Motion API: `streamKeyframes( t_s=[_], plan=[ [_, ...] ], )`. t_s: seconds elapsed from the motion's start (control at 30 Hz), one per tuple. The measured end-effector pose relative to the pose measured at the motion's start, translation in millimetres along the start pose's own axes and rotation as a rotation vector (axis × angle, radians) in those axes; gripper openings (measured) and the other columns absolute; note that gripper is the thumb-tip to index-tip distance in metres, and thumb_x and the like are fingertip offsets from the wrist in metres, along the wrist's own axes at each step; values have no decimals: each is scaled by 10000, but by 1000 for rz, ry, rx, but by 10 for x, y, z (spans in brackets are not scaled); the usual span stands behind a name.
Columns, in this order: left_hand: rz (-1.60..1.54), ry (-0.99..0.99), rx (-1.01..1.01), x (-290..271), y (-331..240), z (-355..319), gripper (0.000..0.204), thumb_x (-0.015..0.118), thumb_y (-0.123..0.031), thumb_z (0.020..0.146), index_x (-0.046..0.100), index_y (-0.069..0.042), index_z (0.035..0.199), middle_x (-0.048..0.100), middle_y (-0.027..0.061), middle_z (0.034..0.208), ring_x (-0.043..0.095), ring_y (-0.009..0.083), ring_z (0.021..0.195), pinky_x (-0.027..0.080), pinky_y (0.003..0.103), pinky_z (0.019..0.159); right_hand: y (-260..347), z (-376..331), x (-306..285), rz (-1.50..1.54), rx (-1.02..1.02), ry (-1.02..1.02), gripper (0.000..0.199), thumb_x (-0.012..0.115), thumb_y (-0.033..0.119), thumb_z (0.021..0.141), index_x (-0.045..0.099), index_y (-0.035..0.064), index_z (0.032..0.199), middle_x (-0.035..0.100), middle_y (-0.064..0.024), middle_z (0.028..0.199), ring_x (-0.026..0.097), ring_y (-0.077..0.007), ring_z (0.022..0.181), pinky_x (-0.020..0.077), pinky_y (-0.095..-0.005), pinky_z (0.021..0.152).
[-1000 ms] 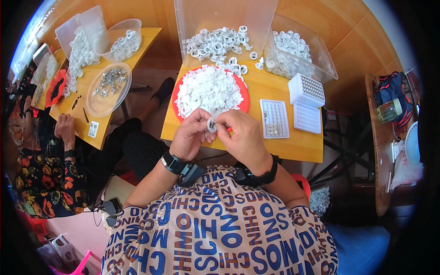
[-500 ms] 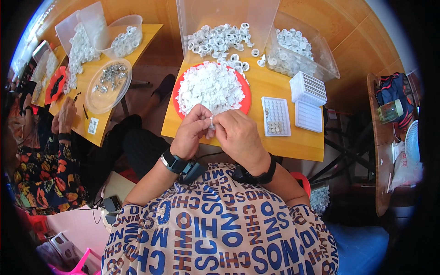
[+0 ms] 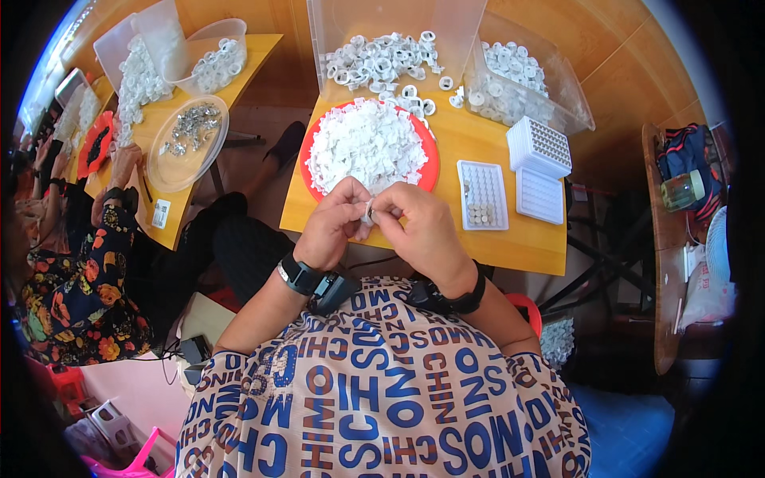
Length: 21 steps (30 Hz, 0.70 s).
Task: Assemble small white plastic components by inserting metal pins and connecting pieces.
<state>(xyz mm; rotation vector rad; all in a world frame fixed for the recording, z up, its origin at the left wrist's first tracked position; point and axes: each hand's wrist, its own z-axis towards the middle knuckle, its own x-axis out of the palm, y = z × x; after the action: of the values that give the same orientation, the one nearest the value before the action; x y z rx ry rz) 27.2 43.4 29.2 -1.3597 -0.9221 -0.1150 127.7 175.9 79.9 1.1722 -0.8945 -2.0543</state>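
Note:
Both my hands meet at the table's near edge, just in front of a red round tray (image 3: 431, 163) heaped with small white plastic pieces (image 3: 362, 145). Between the fingertips of my left hand (image 3: 331, 225) a small white ring-shaped plastic part (image 3: 367, 213) is pinched. My right hand (image 3: 421, 227) has thumb and forefinger pressed together at the same part; whether they grip anything else is hidden. To the right lies a white compartment tray (image 3: 484, 185) with several small round discs (image 3: 481, 213) in its near end.
White ring parts (image 3: 382, 60) lie loose behind the red tray. A clear bin (image 3: 567, 103) of similar parts stands at the back right, near stacked white trays (image 3: 539, 147). At left, a person in a floral sleeve (image 3: 100, 275) works at another table (image 3: 243, 68) with a plate of metal pieces (image 3: 191, 131).
My right hand has shifted slightly, its fingers still at the white ring. The co-worker's hand at left has moved farther forward over their table.

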Motion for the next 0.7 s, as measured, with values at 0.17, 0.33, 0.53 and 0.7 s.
streamKeyframes(
  t_s=[0.17, 0.33, 0.53, 0.7],
  plan=[
    [-66, 30, 10, -15, 16, -5, 95, 508, -140, 900, 505, -62, 954, 557, 19, 794, 491, 94, 635, 363, 219, 576, -36, -28, -14, 242, 226, 39, 65, 638, -21, 814, 584, -15, 850, 653, -94, 791, 663, -161, 700, 510, -271, 619],
    [-103, 59, 27, -21, 10, -6, 161, 564, -190, 892, 517, -53, 961, 584, 48, 830, 550, 135, 671, 409, 234, 586, -131, -50, 10, 592, 350, 54, 98, 641, -17, 841, 589, -27, 923, 660, -63, 815, 664, -115, 732, 518, -235, 638],
    [-120, 61, 39, -34, 18, -10, 170, 578, -195, 891, 508, -54, 955, 582, 45, 833, 548, 139, 672, 415, 242, 593, -118, -21, -30, 634, 436, 140, 98, 619, 6, 869, 588, -46, 946, 667, -60, 825, 663, -110, 734, 521, -227, 650],
    [-90, 36, 64, -5, 15, -13, 180, 580, -203, 898, 506, -51, 957, 580, 49, 835, 546, 142, 676, 421, 243, 613, -115, -12, -8, 585, 431, 123, 104, 620, 22, 872, 595, -50, 944, 668, -64, 819, 658, -106, 719, 520, -224, 648]
  ],
)
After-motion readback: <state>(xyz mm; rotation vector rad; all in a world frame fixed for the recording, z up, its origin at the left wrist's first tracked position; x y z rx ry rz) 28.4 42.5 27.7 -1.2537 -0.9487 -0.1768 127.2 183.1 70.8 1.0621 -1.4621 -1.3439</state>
